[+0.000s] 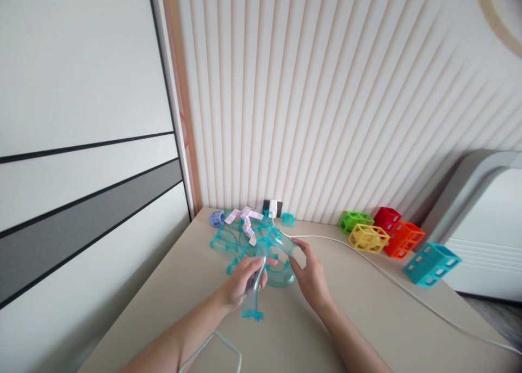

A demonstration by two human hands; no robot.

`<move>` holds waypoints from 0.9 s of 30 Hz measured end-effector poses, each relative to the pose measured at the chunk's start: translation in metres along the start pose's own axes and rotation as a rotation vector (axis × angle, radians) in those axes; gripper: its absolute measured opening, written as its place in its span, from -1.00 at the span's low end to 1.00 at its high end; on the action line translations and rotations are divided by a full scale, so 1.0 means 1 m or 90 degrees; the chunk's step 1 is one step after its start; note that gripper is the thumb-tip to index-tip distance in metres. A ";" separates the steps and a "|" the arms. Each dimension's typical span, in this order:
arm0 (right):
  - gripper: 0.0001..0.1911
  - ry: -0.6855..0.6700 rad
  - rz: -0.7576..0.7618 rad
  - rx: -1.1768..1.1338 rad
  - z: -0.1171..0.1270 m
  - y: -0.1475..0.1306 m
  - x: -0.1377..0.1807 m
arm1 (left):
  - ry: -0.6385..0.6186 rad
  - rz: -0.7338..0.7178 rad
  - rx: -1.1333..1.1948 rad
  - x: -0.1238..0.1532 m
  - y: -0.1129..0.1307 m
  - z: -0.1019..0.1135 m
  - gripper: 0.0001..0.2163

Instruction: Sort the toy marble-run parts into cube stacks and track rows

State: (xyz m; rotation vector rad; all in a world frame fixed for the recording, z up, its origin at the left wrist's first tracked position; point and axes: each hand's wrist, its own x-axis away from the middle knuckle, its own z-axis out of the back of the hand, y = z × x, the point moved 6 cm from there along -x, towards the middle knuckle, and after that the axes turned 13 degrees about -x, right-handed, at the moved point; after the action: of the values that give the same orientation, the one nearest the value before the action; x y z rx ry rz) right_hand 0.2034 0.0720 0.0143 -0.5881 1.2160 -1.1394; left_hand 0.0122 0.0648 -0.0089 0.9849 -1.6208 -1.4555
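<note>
Clear teal track parts held low over a beige desk (359,318).

The left hand (244,279) has its fingers curled round a narrow curved chute (253,299), whose lower end hangs close above the desk. The right hand (312,275) pinches the rim of a wider curved track piece (281,259) between thumb and fingers (the two parts meet between the hands). Behind them lies a heap of teal parts (228,241) with pale lilac strips (244,216) on top. A white plug (273,207) sits at the ribbed wall, and its cable (408,292) runs to the right across the desk. Further right stand a green cube (355,219), a yellow cube (369,237), a red cube (387,216), an orange cube (404,239) and a teal block (432,261).
</note>
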 end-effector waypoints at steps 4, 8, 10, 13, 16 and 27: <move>-0.60 0.062 -0.002 -0.021 0.006 0.008 -0.001 | -0.055 0.053 0.062 -0.001 -0.003 -0.006 -0.46; -0.61 0.088 -0.037 -0.108 0.005 0.022 -0.003 | -0.106 0.110 0.113 0.001 -0.006 -0.012 -0.47; -0.62 0.091 -0.047 -0.152 0.004 0.026 -0.004 | -0.124 0.128 0.142 0.003 -0.006 -0.014 -0.47; -0.62 0.117 -0.090 -0.245 0.002 0.032 -0.005 | -0.143 0.141 0.184 0.005 -0.005 -0.014 -0.47; -0.55 0.143 -0.121 -0.332 0.002 0.035 -0.007 | -0.140 0.133 0.196 0.006 -0.003 -0.013 -0.48; -0.71 -0.087 0.225 0.021 -0.014 -0.013 0.010 | 0.036 0.190 0.081 0.003 -0.014 -0.005 -0.53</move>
State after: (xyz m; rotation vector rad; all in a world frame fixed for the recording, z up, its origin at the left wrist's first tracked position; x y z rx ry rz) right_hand 0.1855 0.0615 0.0169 -0.3994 1.1287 -0.8071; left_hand 0.0168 0.0588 -0.0223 0.8037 -1.7509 -1.1263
